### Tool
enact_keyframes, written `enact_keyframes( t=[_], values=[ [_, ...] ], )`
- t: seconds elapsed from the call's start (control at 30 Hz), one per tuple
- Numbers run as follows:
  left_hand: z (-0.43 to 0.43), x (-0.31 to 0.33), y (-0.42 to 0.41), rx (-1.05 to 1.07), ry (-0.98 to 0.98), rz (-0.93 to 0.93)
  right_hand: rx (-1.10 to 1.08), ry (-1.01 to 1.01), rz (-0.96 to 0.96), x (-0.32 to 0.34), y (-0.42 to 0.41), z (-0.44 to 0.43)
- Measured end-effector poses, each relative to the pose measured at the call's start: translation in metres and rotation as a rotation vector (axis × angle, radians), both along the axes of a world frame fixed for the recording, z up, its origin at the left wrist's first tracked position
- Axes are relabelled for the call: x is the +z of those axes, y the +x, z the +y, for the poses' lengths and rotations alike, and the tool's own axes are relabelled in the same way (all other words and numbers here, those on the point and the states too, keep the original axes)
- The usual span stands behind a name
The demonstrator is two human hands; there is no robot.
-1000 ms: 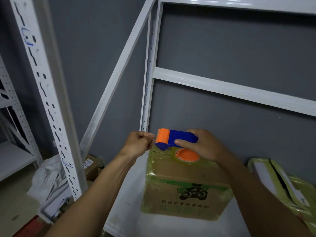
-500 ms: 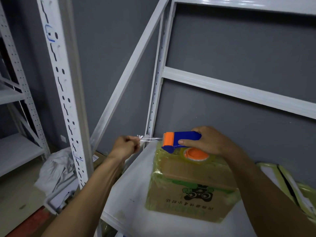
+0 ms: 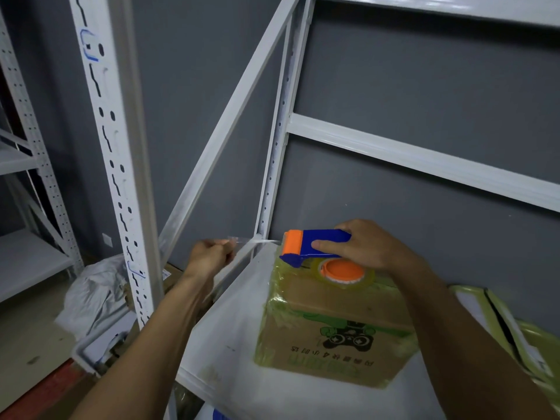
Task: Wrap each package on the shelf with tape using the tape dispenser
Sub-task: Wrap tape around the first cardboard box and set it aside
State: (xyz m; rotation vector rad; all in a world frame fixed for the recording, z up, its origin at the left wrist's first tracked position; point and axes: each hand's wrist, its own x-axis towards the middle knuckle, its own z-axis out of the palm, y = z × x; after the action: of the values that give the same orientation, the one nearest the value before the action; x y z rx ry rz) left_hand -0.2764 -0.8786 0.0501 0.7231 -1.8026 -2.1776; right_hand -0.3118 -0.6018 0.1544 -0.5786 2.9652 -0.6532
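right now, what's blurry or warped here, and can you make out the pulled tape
Head view: the wide lens slants the front upright and the beam; light is dim and even, with glare on the top rail; the left hand is motion-smeared; the tape strip it pinches from the tape dispenser shows only as a faint pale streak.

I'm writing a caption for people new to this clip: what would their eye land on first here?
The bright orange-and-blue tape dispenser stands out, gripped by the right hand over the top of a cardboard box on the white shelf. To its left, the left hand pinches a clear tape strip stretched from the dispenser's mouth.
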Motion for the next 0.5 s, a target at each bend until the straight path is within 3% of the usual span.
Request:
enact_keyframes(
  t=[0.33, 0.5],
  values=[
    [0.016, -0.045, -0.004, 0.041, 0.086, -0.087, -0.057, 0.078, -0.009, 0.000, -0.006, 0.003],
    [0.020, -0.058, -0.007, -0.087, 0.085, -0.137, -0.079, 0.154, -0.016, 0.003, -0.011, -0.003]
  ],
)
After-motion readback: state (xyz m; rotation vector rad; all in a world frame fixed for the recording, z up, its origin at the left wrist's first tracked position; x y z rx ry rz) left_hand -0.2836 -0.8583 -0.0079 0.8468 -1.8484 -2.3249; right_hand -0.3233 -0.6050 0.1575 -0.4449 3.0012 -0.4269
